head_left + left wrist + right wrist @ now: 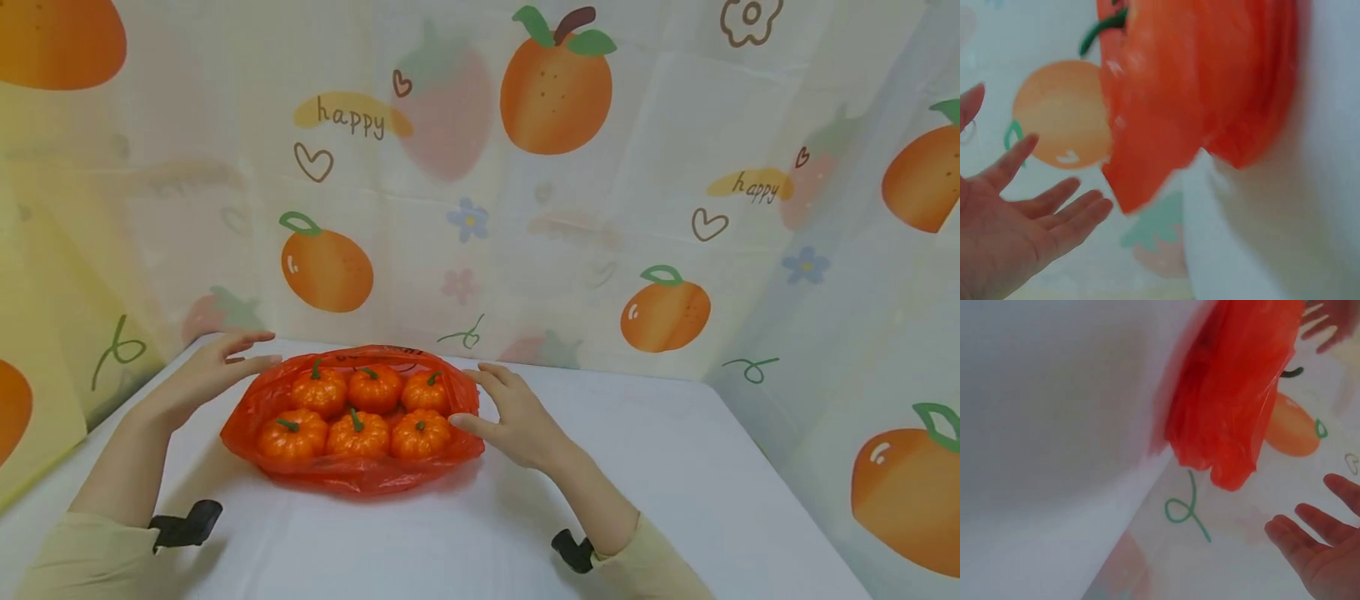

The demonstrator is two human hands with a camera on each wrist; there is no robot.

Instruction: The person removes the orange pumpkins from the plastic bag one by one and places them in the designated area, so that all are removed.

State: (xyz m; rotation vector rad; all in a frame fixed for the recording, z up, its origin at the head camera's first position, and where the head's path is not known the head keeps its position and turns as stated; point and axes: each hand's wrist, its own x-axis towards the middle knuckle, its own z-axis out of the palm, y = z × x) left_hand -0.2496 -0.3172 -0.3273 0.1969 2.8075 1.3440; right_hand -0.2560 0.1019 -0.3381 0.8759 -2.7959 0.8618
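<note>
A red plastic bag [360, 482] sits on the white table [660, 467], its mouth spread wide around six small orange pumpkins [358, 435] in two rows of three. The person's left hand [204, 372] and right hand [521, 419] are raised at its two sides, fingers loosely extended and gripping nothing, though whether the right thumb brushes the bag's edge is hard to tell.
</note>
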